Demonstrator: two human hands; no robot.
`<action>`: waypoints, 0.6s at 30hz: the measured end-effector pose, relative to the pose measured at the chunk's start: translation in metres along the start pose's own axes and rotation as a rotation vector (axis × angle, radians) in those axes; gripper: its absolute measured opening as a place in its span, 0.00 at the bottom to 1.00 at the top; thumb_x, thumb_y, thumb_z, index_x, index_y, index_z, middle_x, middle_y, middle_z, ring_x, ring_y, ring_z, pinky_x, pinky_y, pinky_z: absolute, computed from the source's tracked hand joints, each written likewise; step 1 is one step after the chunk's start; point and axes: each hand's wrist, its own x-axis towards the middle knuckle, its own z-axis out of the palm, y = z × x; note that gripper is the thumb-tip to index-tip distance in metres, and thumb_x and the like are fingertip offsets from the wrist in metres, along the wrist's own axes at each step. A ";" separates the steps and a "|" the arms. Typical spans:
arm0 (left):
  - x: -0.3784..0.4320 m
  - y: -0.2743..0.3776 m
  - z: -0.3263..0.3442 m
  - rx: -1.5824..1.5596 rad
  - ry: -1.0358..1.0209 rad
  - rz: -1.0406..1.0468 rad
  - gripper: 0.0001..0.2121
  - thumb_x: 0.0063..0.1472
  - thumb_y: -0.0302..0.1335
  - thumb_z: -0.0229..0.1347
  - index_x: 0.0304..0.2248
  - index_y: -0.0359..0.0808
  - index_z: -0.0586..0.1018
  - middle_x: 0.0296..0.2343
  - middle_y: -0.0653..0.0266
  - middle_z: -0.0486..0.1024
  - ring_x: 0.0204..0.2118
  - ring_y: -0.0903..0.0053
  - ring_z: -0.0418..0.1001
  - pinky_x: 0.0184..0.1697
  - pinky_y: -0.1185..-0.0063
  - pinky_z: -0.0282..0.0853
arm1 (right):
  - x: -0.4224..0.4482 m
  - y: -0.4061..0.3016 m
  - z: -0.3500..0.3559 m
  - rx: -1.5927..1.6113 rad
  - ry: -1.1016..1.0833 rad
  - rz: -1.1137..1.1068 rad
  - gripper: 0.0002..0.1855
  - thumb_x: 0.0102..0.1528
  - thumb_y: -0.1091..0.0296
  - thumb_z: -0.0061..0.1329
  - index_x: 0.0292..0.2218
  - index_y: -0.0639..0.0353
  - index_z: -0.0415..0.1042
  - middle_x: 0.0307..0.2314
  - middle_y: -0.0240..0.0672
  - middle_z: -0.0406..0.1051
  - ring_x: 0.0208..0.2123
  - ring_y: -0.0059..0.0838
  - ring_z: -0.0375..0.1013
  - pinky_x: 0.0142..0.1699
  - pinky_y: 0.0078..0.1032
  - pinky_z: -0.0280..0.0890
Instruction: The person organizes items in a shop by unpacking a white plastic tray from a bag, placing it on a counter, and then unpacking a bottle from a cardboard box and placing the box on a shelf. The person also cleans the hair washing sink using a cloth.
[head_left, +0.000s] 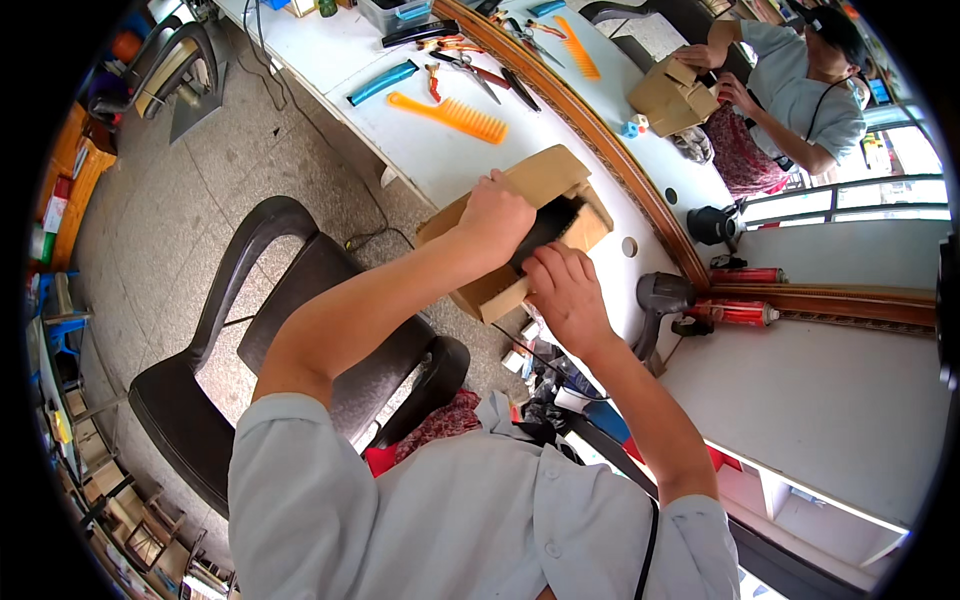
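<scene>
An opened cardboard box (551, 176) is tilted at the front edge of a white counter (439, 165), its flaps raised around a dark interior. My left hand (499, 217) grips the flap on its left side with curled fingers. Lower and to the right, my right hand (566, 296) has its fingers over the near edge and flap, with the fingertips at the opening. What lies inside is too dark to make out. The mirror reflection also shows both hands on the box.
A yellow-orange comb (450, 118), scissors (476, 73) and a teal hair tool (382, 82) lie behind the box. A wood-framed mirror (570, 105) borders the counter. To the right are a hair dryer (664, 294) and red can (739, 312). A dark salon chair (322, 300) stands left.
</scene>
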 end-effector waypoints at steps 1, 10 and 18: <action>0.001 -0.005 -0.003 -0.029 0.000 0.029 0.10 0.42 0.28 0.56 0.23 0.29 0.77 0.32 0.49 0.70 0.32 0.60 0.71 0.31 0.68 0.69 | -0.008 0.000 0.002 0.009 0.045 0.012 0.18 0.43 0.72 0.42 0.39 0.62 0.64 0.38 0.38 0.61 0.44 0.35 0.59 0.49 0.32 0.54; 0.000 -0.030 -0.012 -0.400 0.011 0.008 0.12 0.41 0.30 0.57 0.22 0.28 0.73 0.25 0.49 0.71 0.27 0.57 0.72 0.33 0.69 0.68 | -0.034 0.006 0.019 0.021 0.233 0.036 0.17 0.39 0.72 0.45 0.35 0.60 0.66 0.36 0.36 0.64 0.42 0.37 0.61 0.44 0.29 0.60; 0.001 -0.033 -0.015 -0.393 -0.028 -0.014 0.15 0.42 0.31 0.58 0.26 0.27 0.71 0.25 0.51 0.71 0.29 0.58 0.71 0.34 0.69 0.67 | -0.037 0.000 0.020 0.075 0.274 0.088 0.17 0.39 0.76 0.49 0.35 0.58 0.67 0.36 0.34 0.64 0.43 0.35 0.61 0.44 0.28 0.60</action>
